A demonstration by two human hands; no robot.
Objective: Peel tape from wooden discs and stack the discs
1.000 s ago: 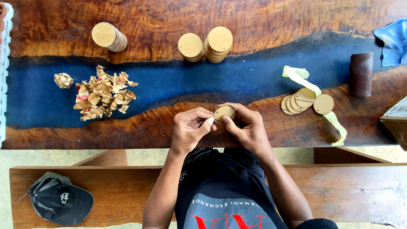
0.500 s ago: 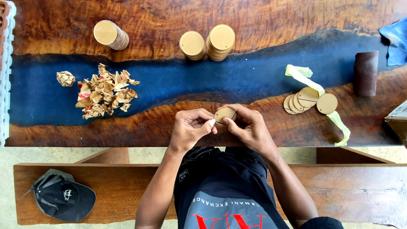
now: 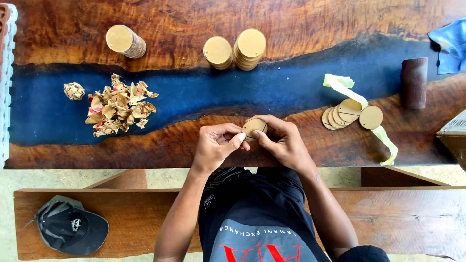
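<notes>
A view from above shows a person seated at a wooden worktop (image 3: 301, 14) with a dark blue band running across its middle. Both hands meet at the near edge, pinching 1 round tan disc (image 3: 254, 127) between them. The left hand (image 3: 219, 146) is closed on the disc's lower left rim, thumb extended toward it, while the right hand (image 3: 282, 141) is closed on its right side, fingers curled over the top. The disc sits tilted just above the worktop, directly between the 2 sets of fingertips, seemingly held this way so its face can be worked with the thumbs.

To the right, near the right hand, a fan of similar discs (image 3: 350, 114) lies flat, overlapping, with a pale yellow-green strip (image 3: 358, 101) draped over it. A dark brown cylinder (image 3: 413, 82) stands further right. To the left, well apart from the hands, lies a heap of torn tan scraps (image 3: 119, 105), with a crumpled ball (image 3: 74, 90) beside it. At the far edge stand 3 neat stacks of discs (image 3: 235, 49), probably sorted apart from the loose ones. A dark cap (image 3: 72, 225) rests on the bench below.
</notes>
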